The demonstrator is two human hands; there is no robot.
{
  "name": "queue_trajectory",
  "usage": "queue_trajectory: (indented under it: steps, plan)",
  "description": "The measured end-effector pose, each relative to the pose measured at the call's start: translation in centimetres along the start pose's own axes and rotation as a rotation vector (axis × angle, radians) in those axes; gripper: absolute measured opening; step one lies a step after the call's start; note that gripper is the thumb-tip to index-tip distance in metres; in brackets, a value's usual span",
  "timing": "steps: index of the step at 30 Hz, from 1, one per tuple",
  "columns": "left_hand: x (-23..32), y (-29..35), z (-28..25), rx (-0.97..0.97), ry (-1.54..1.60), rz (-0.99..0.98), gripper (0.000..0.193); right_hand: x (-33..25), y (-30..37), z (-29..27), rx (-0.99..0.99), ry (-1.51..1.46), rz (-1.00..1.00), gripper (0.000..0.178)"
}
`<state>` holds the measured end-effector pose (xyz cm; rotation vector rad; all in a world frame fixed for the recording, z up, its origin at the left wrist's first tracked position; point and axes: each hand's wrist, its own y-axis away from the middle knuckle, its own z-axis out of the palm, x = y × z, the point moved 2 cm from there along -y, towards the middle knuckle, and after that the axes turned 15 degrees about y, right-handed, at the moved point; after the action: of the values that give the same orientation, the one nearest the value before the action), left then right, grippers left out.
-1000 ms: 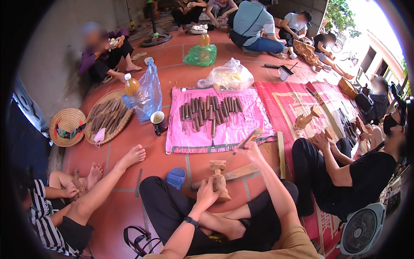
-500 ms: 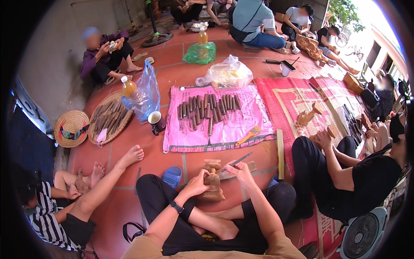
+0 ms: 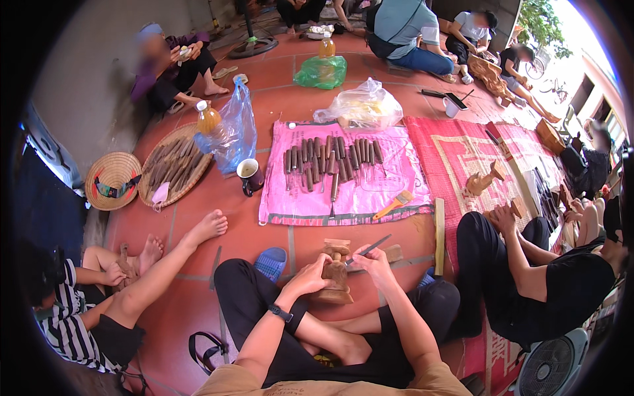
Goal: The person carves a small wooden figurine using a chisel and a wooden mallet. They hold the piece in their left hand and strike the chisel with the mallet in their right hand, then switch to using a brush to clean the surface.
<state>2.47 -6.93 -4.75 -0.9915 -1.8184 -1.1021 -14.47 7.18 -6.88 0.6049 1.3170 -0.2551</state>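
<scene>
In front of my crossed legs stands a carved light-brown wooden piece (image 3: 338,276), with a narrow waist and wider ends. My left hand (image 3: 309,278) is closed around its left side, steadying it. Between the fingers of my right hand (image 3: 374,262) is a slim dark flat tool (image 3: 378,243), file-like in shape. Its lower end meets or nearly meets the carving's right side; contact is hard to make out. Just behind the right hand, a flat wooden block (image 3: 389,255) lies on the floor.
Ahead, a pink sheet (image 3: 277,206) bears several wooden-handled chisels (image 3: 332,158) and a brush (image 3: 394,204). A mug (image 3: 249,173) and a basket of tools (image 3: 177,165) are on the left. A blue slipper (image 3: 271,263) lies by my left knee. People sit on both sides.
The whole view has shifted slightly. The carving leans a little differently in my left hand, and the tool's lower end sits a bit lower along it.
</scene>
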Motion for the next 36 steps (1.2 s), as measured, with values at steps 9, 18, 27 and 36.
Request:
queue_trajectory:
  steps: [9,18,27,36]
  plan:
    - [-0.7,-0.7,-0.3,-0.011,0.119,-0.036,0.070,-0.1,-0.2,-0.5,0.053,-0.003,-0.028,0.005]
    - [-1.5,-0.1,-0.3,0.038,0.182,-0.059,0.063,-0.2,0.2,-0.6,0.023,-0.005,-0.047,0.007]
    - [-1.3,0.0,-0.5,0.066,0.097,-0.088,0.071,-0.4,0.2,-0.2,-0.036,0.029,-0.040,0.006]
    - [-5.5,-1.1,-1.2,0.174,0.055,-0.068,0.049,0.2,-0.1,3.0,-0.178,0.266,-0.109,0.006]
